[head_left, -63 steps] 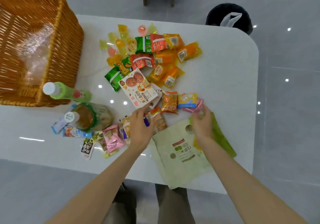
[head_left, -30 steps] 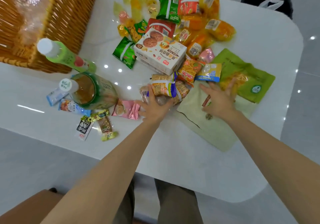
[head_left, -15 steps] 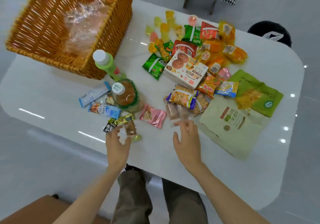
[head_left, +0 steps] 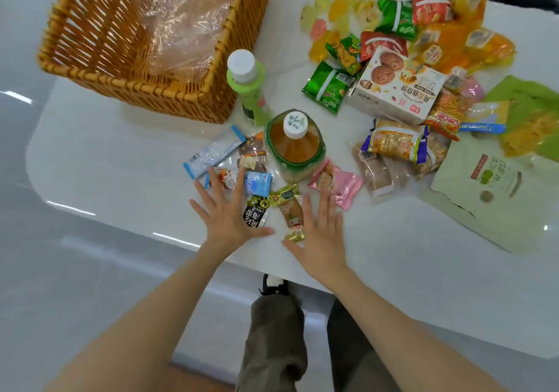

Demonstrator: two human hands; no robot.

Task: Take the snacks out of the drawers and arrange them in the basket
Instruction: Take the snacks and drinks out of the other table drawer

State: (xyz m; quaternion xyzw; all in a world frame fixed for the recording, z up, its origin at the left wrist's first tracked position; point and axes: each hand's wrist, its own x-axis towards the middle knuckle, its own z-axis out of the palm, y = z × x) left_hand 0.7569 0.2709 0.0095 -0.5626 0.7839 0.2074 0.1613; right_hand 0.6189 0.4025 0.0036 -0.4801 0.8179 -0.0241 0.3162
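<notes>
A wicker basket (head_left: 90,67) with clear plastic inside stands at the table's far left. Many snack packets lie spread over the white table (head_left: 121,186). My left hand (head_left: 225,213) is spread flat with straight fingers, its fingertips over a blue packet (head_left: 257,183) and beside a black packet (head_left: 255,214). My right hand (head_left: 322,231) is also spread flat, just right of a brown-and-gold sachet (head_left: 291,213), with fingertips near a pink packet (head_left: 338,184). Neither hand holds anything.
A green bottle (head_left: 246,89) and a tea bottle (head_left: 293,146) stand between basket and hands. A biscuit box (head_left: 396,86), orange and green packets and jelly cups lie at the far right. A large pale bag (head_left: 496,192) lies at the right. The table edge runs under my wrists.
Both hands have left the right-hand snack pile and moved left to the small packets at the front edge. Their fingers are now spread flat. The view has swung left and closer.
</notes>
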